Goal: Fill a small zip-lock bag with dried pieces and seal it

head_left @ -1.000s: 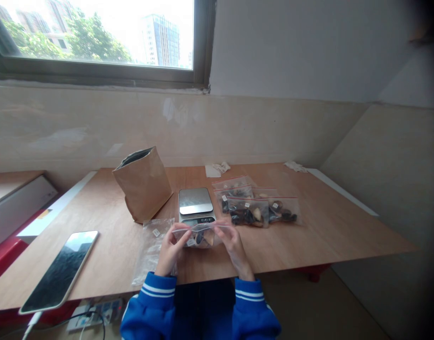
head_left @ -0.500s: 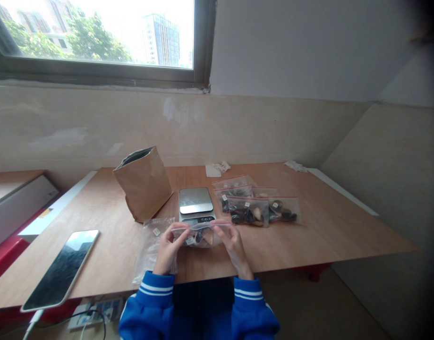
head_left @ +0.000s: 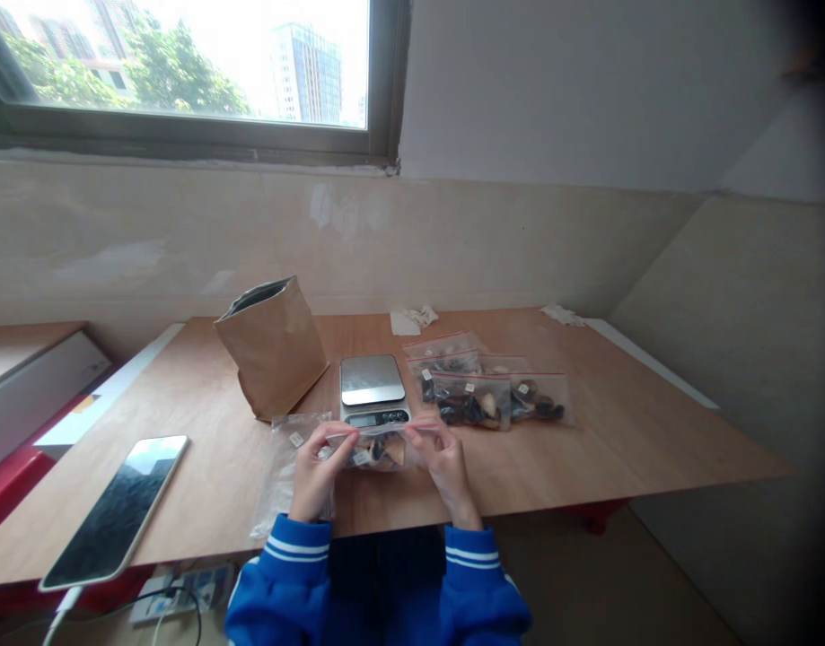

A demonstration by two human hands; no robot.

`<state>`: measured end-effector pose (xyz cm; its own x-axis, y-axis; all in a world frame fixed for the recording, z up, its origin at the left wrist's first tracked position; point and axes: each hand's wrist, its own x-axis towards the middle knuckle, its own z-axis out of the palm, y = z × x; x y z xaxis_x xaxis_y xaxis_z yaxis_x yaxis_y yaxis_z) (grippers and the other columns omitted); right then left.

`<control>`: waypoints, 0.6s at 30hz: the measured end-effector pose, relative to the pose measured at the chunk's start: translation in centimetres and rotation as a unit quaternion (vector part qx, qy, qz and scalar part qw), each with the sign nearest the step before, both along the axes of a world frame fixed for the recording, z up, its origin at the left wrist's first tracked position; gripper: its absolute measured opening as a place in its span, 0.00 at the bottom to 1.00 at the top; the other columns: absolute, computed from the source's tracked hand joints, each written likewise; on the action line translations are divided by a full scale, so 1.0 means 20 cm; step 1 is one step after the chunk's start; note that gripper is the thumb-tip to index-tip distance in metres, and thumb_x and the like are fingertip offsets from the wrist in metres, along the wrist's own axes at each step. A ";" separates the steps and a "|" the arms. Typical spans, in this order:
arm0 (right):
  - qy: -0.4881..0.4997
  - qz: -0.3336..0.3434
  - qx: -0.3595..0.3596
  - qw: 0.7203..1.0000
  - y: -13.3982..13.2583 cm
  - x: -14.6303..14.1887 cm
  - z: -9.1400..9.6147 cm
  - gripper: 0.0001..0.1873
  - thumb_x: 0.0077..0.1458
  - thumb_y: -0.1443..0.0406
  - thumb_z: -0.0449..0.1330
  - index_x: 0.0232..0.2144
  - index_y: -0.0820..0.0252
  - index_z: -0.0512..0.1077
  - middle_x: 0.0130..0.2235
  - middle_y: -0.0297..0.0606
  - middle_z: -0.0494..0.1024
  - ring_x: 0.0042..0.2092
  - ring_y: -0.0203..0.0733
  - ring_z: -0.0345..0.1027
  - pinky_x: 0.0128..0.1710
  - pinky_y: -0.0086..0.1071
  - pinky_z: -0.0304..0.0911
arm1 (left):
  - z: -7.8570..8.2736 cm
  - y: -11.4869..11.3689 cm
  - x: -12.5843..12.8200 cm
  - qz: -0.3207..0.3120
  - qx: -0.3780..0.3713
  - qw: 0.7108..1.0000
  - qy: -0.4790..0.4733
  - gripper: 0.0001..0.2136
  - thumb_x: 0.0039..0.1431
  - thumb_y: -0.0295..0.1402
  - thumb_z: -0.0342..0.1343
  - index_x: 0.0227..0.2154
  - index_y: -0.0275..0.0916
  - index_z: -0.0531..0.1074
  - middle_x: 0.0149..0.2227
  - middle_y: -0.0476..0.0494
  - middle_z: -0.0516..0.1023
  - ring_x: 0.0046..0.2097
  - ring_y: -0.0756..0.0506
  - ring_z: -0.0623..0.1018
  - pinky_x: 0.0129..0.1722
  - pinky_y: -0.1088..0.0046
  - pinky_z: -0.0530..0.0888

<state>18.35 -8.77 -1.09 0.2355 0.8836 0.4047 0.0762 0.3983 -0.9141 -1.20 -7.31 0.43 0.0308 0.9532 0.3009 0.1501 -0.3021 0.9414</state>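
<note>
Clear plastic, a small zip bag (head_left: 378, 446) with dark and pale pieces inside, is held up just above the near edge of the wooden table (head_left: 620, 440), right in front of the scale (head_left: 372, 388). The left hand (head_left: 316, 471) pinches the bag's top strip at its left end between thumb and fingers, and the right hand (head_left: 443, 462) pinches the same strip at its right end, so the bag hangs stretched between the 2 hands with its contents sagging in the middle. Both wrists come out of blue sleeves (head_left: 291, 574) with white stripes at the cuffs. Under and beside the left hand lies a stack of empty clear bags (head_left: 284, 475) flat on the table. The scale has a bare metal plate and a dark display strip facing the person; the digits are too small to read. To the left of the scale stands a brown paper bag (head_left: 274, 350), open at the top and leaning a little. To the right of the scale lies a cluster of filled zip bags (head_left: 493, 395) with red-lined tops, overlapping one another. A phone (head_left: 116, 511) with a dark screen rests near the table's left front edge, well apart from the hands, with a cable running off below. Crumpled white paper (head_left: 412, 318) sits at the far side near the wall.
</note>
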 end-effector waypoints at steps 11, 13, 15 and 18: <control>0.027 0.046 -0.033 0.998 -0.01 -0.01 0.02 0.08 0.52 0.59 0.60 0.31 0.58 0.75 0.37 0.37 0.77 0.42 0.43 0.71 0.46 0.36 0.64 | 0.02 0.00 0.02 -0.008 0.021 0.999 -0.023 0.07 0.54 0.36 0.58 0.30 0.38 0.76 0.39 0.43 0.76 0.45 0.44 0.74 0.50 0.65 0.68; 0.029 0.064 -0.050 0.996 -0.02 -0.01 0.03 0.10 0.54 0.59 0.59 0.34 0.57 0.74 0.39 0.37 0.77 0.43 0.43 0.71 0.47 0.36 0.64 | 0.02 0.00 0.02 -0.029 0.003 0.999 -0.033 0.07 0.54 0.36 0.58 0.30 0.38 0.76 0.40 0.42 0.76 0.46 0.43 0.74 0.50 0.65 0.68; 0.022 0.081 -0.058 0.995 -0.03 -0.01 0.04 0.10 0.54 0.59 0.58 0.35 0.57 0.74 0.39 0.37 0.77 0.44 0.44 0.71 0.47 0.36 0.64 | 0.02 0.00 0.02 -0.043 -0.013 0.999 -0.030 0.08 0.53 0.36 0.59 0.31 0.38 0.76 0.40 0.42 0.76 0.46 0.43 0.74 0.50 0.64 0.69; 0.003 0.094 -0.055 0.994 -0.03 -0.01 0.05 0.09 0.54 0.59 0.58 0.34 0.57 0.74 0.38 0.37 0.77 0.44 0.43 0.70 0.47 0.36 0.64 | 0.01 -0.01 0.02 -0.060 -0.022 0.998 -0.015 0.08 0.52 0.36 0.60 0.32 0.38 0.77 0.39 0.41 0.77 0.46 0.42 0.74 0.50 0.64 0.69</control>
<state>18.10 -9.38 -0.08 0.0639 0.9514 0.3012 0.0033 0.3016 -0.9534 -0.70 -7.41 0.64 0.1377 0.9555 0.2608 0.0868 -0.2739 0.9578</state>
